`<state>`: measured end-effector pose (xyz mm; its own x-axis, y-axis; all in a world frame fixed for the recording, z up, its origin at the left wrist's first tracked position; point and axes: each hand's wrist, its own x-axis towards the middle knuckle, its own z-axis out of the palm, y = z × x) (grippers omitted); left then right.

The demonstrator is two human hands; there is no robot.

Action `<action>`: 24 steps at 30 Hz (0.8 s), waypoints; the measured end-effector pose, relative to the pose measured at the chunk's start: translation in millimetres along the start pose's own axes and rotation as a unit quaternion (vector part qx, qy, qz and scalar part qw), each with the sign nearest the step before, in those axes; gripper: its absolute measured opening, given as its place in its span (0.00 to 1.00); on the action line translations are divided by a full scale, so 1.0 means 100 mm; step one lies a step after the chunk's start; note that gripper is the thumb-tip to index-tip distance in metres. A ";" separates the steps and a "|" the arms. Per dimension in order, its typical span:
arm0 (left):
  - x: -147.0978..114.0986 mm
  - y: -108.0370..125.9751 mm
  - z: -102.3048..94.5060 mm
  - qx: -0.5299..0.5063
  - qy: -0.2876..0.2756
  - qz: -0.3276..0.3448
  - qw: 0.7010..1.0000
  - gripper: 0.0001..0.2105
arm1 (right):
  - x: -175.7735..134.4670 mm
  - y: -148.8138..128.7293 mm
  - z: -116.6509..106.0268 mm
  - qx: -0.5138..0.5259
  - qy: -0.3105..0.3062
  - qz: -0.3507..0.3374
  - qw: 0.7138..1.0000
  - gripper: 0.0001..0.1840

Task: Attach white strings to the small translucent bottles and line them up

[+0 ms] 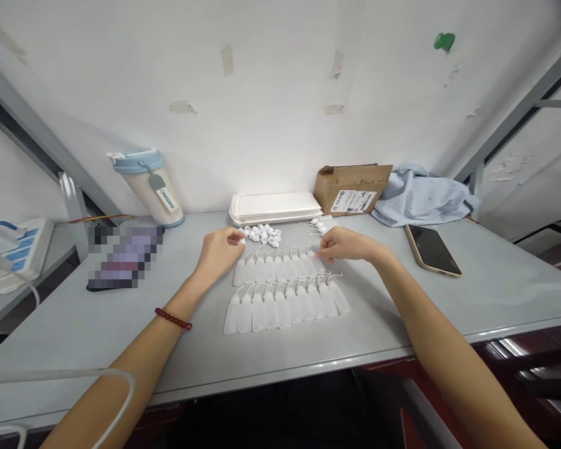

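Two rows of small translucent white squeeze bottles lie flat on the grey table, a back row and a front row. Each has a thin white cap strap at its neck. My left hand is closed in a pinch at the left edge of a pile of small white caps; what its fingertips hold, if anything, is hidden. At the right end of the back row, my right hand pinches the top of a small bottle. A few more bottles lie behind that hand.
Against the wall stand a tumbler, a stack of white packets, a cardboard box and a crumpled blue cloth. A phone lies at right, a blurred-out item at left. A white cable crosses the lower left.
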<state>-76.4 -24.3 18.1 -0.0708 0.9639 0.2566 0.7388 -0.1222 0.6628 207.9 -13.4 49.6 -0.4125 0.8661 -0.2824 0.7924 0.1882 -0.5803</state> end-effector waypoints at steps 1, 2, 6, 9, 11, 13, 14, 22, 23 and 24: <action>0.00 0.00 0.00 0.000 0.001 0.001 1.000 0.12 | 0.01 0.01 0.00 0.001 -0.002 0.000 1.000 0.13; 0.00 0.00 0.00 0.002 0.002 0.000 1.000 0.12 | 0.01 0.01 0.01 0.002 -0.003 0.000 1.000 0.14; 0.00 0.00 -0.01 0.008 0.001 -0.005 1.000 0.12 | 0.01 0.02 0.02 -0.007 -0.015 0.003 1.000 0.18; 0.01 -0.01 -0.01 0.011 0.002 -0.003 1.000 0.13 | 0.00 -0.01 0.03 -0.014 -0.037 0.021 0.999 0.19; 0.01 -0.01 -0.01 0.014 0.003 -0.003 1.000 0.13 | -0.01 -0.04 0.03 -0.017 -0.042 0.024 0.999 0.20; 0.01 -0.01 -0.01 0.015 0.003 -0.002 1.000 0.13 | 0.00 -0.05 0.04 -0.020 -0.037 0.022 0.999 0.20; 0.01 0.00 -0.01 0.014 0.004 0.000 1.000 0.13 | 0.01 -0.05 0.05 -0.020 -0.034 0.022 0.999 0.20; -0.03 0.09 -0.04 -0.030 0.002 -0.058 0.998 0.13 | 0.08 -0.01 0.11 -0.004 -0.026 0.024 0.999 0.19; -0.04 0.10 -0.04 -0.035 0.003 -0.061 0.998 0.13 | 0.09 0.00 0.11 -0.004 -0.024 0.021 0.999 0.19; -0.05 0.11 -0.05 -0.042 0.003 -0.064 0.997 0.13 | 0.09 -0.01 0.12 -0.005 -0.023 0.019 1.000 0.19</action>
<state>-70.7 -31.4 27.7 -0.1649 0.9713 0.1711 0.6654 -0.0185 0.7462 198.2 -10.7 38.4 -0.4016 0.8509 -0.3387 0.8121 0.1598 -0.5613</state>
